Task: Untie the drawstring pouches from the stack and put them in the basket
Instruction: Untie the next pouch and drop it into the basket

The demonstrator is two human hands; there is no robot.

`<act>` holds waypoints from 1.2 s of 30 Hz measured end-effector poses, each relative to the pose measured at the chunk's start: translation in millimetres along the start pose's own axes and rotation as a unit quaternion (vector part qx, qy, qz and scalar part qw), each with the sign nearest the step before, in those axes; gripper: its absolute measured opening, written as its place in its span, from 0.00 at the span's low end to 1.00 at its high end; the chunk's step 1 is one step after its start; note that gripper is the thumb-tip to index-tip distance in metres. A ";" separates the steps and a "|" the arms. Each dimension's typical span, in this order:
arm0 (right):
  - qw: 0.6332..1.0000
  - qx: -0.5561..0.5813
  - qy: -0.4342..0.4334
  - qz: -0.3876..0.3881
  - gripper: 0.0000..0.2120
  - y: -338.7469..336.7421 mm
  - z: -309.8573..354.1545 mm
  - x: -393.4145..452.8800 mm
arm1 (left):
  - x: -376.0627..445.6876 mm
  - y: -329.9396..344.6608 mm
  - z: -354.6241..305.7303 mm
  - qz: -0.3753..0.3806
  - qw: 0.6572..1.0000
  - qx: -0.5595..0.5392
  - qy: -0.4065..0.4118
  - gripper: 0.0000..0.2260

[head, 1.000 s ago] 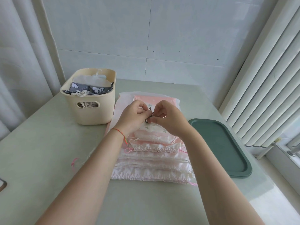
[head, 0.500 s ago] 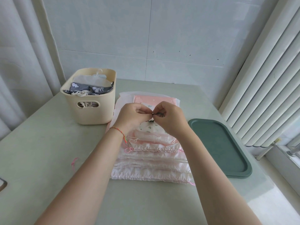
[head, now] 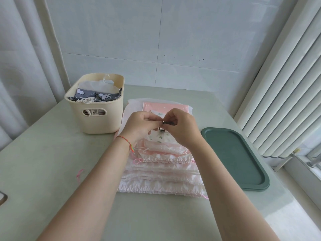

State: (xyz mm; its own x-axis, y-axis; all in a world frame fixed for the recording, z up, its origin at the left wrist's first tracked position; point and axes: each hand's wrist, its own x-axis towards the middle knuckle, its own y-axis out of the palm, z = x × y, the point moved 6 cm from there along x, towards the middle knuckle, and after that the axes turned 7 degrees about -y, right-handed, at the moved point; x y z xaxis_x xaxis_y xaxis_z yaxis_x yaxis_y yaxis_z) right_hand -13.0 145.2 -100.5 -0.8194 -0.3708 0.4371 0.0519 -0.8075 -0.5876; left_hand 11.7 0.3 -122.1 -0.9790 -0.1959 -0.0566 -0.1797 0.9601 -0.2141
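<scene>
A stack of pale pink drawstring pouches lies overlapped in the middle of the table. On top sits a small white patterned pouch, lifted by its dark drawstring. My left hand and my right hand meet above it, fingertips pinched on that drawstring knot. The cream basket stands to the left of the stack, holding grey printed pouches and a white one.
A dark green tray lies to the right of the stack. A loose pink string rests on the table at left. A curtain hangs on the left, window blinds on the right, a tiled wall behind.
Both hands have risen a little and moved away from me, drawing the white pouch's neck up by its drawstring. The stack and basket have not moved.
</scene>
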 end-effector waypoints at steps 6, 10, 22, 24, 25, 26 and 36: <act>0.996 -0.086 -0.025 -0.003 0.04 0.8 5.5 1.2 | 1.2 1.2 -2.6 -0.016 0.999 0.048 0.014 0.05; 0.982 -0.178 -0.054 0.022 0.05 4.9 10.8 1.3 | 2.8 3.1 -2.5 -0.040 0.996 0.078 0.019 0.05; 0.977 -0.176 0.027 0.117 0.08 6.5 0.2 3.0 | -3.5 11.1 -14.6 -0.087 0.963 0.212 0.143 0.04; 0.984 -0.043 0.109 0.137 0.08 3.3 -10.4 -1.8 | -5.4 13.8 -15.5 -0.085 0.957 0.215 0.177 0.07; 0.978 0.055 0.150 0.135 0.08 3.4 -15.5 -5.6 | -6.1 14.8 -15.4 -0.085 0.956 0.210 0.187 0.10; 0.961 0.160 0.185 0.127 0.08 4.6 -19.8 -8.9 | -6.3 15.7 -14.9 -0.084 0.956 0.204 0.192 0.11; 0.897 0.353 0.249 0.094 0.07 8.2 -37.5 -11.8 | -2.7 19.6 -10.5 -0.084 0.961 0.164 0.206 0.04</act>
State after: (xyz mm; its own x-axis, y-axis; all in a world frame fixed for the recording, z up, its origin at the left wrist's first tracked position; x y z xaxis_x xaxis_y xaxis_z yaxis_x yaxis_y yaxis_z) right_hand -24.3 160.1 -136.0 -0.9024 -0.4220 -0.0867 0.4205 -0.9066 0.0356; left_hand 9.8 21.7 -115.9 -0.9056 -0.1823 0.3830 -0.3652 0.7942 -0.4857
